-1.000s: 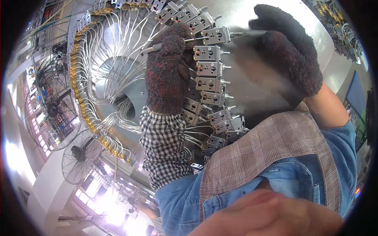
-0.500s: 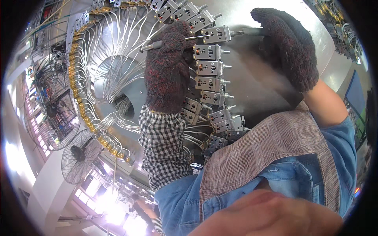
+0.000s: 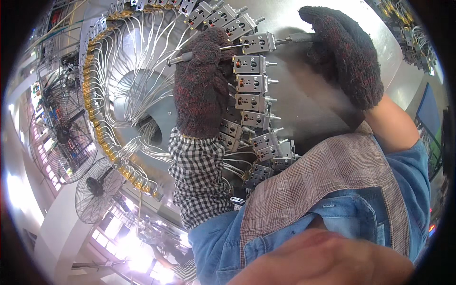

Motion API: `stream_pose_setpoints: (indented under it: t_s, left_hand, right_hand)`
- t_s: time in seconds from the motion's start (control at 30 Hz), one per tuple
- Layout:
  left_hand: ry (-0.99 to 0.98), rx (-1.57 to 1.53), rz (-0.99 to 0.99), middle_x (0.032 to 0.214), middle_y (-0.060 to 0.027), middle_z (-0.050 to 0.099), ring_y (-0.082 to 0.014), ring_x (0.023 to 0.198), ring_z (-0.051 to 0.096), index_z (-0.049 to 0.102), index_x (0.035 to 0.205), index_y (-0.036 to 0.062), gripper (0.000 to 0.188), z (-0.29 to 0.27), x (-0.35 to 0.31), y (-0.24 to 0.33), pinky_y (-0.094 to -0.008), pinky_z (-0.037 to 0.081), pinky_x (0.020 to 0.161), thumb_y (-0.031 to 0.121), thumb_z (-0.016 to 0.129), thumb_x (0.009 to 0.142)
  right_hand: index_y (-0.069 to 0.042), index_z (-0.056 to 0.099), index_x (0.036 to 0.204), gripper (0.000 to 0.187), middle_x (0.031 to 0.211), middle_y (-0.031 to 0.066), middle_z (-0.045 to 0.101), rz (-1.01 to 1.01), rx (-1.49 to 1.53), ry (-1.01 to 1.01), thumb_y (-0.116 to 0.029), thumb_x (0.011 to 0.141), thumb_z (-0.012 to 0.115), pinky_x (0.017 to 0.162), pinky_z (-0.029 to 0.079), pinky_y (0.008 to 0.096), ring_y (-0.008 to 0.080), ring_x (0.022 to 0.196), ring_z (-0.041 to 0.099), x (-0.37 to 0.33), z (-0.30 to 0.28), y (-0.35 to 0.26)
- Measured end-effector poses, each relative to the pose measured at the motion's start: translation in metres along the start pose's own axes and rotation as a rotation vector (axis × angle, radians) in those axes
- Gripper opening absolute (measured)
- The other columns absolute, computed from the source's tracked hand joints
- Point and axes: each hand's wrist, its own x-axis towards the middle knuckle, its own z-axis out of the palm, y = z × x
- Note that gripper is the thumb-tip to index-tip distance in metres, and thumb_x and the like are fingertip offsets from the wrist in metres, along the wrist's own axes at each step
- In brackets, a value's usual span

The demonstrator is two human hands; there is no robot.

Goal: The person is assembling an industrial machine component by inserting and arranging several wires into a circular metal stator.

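My left hand (image 3: 202,85), in a dark knitted glove with a checked sleeve, is closed around a slim screwdriver (image 3: 179,58). Its thin shaft points right and reaches the face of a small silver metal switch-like block (image 3: 259,43). On the other side of that block, my right hand (image 3: 349,59), gloved the same way, is closed on a grey rod-shaped tool (image 3: 301,37). The tool's tip meets the threaded stem on the block's right end. Glove fabric hides part of both tools and the fingers' exact grip.
More such blocks (image 3: 250,83) line the curved edge of a round metal plate (image 3: 164,111). White wires (image 3: 142,42) run from brass-coloured terminals (image 3: 97,124) to the plate's centre opening. Standing fans (image 3: 94,185) are at left. Another person's arm (image 3: 164,260) shows at lower left.
Both hands and tools stay at the same block, shifting only a few pixels. At lower left, the other person's arm has moved down and to the left.
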Motion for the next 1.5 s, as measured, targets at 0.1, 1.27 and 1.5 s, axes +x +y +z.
stream_pose_setpoints:
  t_s: [0.1, 1.27, 1.5]
  left_hand:
    - [-0.011, 0.051, -0.059, 0.092, -0.0102, 0.060, -0.0165, 0.077, 0.061, 0.051, 0.111, -0.0017, 0.037, -0.001, 0.000, 0.001, -0.0258, 0.052, 0.061, 0.027, 0.055, 0.089]
    - [0.005, 0.056, 0.029, 0.094, -0.0100, 0.060, -0.0152, 0.080, 0.062, 0.052, 0.112, -0.0006, 0.036, 0.003, 0.000, 0.000, -0.0248, 0.052, 0.062, 0.027, 0.055, 0.088]
    - [-0.012, 0.067, -0.029, 0.092, -0.0098, 0.060, -0.0166, 0.079, 0.062, 0.052, 0.112, -0.0002, 0.037, -0.003, 0.001, 0.000, -0.0260, 0.052, 0.061, 0.028, 0.056, 0.088]
  right_hand:
    - [0.002, 0.049, 0.117, 0.034, 0.076, 0.0080, 0.059, 0.461, 0.434, -0.002, -0.016, 0.089, 0.054, 0.051, 0.044, 0.0252, 0.0133, 0.058, 0.055, -0.008, 0.003, -0.013]
    - [-0.005, 0.057, 0.114, 0.033, 0.086, 0.0055, 0.062, 0.534, 0.158, 0.069, -0.028, 0.092, 0.050, 0.062, 0.046, 0.0222, 0.0102, 0.071, 0.059, -0.008, 0.012, -0.013]
    - [0.001, 0.050, 0.116, 0.029, 0.074, 0.0086, 0.058, 0.460, 0.350, 0.161, -0.012, 0.089, 0.053, 0.051, 0.044, 0.0252, 0.0131, 0.060, 0.055, -0.013, 0.015, -0.016]
